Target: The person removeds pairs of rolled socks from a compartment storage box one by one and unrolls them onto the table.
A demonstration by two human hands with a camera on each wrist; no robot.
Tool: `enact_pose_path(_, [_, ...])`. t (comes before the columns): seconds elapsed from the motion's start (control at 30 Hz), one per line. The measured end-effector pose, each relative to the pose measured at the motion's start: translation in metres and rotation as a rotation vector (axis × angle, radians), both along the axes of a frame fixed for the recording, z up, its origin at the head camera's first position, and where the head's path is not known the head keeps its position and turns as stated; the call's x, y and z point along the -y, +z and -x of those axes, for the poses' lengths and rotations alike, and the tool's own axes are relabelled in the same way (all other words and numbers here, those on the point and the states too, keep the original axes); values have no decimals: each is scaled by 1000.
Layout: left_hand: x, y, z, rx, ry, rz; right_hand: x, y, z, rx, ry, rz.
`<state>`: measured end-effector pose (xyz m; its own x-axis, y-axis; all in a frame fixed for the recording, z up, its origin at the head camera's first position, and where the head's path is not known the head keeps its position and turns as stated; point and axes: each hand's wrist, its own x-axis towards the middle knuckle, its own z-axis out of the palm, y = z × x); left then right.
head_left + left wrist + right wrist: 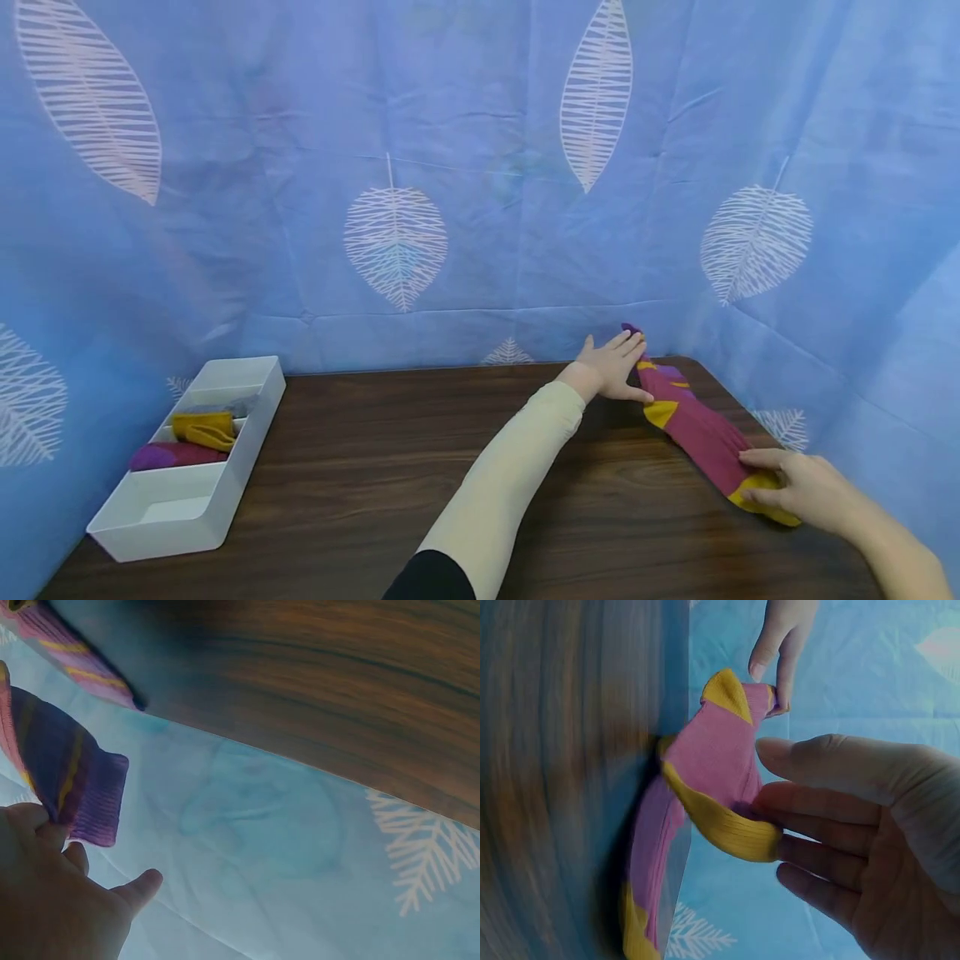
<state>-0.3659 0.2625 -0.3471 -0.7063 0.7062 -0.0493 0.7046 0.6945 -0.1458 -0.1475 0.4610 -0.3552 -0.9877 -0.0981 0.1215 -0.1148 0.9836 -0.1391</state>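
Note:
A dark pink sock [701, 429] with yellow heel and toe and a striped purple cuff [79, 772] is stretched out at the table's right side, raised off the tabletop. My left hand [611, 367] holds it near the cuff, thumb spread toward the heel. At the yellow toe, my right hand [806, 487] pinches the fabric between thumb and fingers. Beneath and beside it, a second sock [649, 855] in matching colours lies on the table; the head view mostly hides it.
On the left of the dark wooden table [360, 467] stands a white divided box [251, 467]. Its compartments hold a folded mustard-yellow item [206, 431], a dark red and purple roll [176, 455] and something greyish. A blue leaf-patterned curtain [480, 250] borders the table behind and at the sides.

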Motion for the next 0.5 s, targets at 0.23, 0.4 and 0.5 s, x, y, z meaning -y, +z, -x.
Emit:
enact_pose_path(0.23, [19, -5, 3, 26, -17, 35, 16, 1, 1, 84, 39, 19])
enact_pose_path(0.4, [34, -12, 1, 90, 4, 92, 22, -6, 6, 189, 65, 56])
enact_pose_path(0.5, [42, -18, -1, 127, 34, 116, 26, -12, 10, 245, 76, 83])
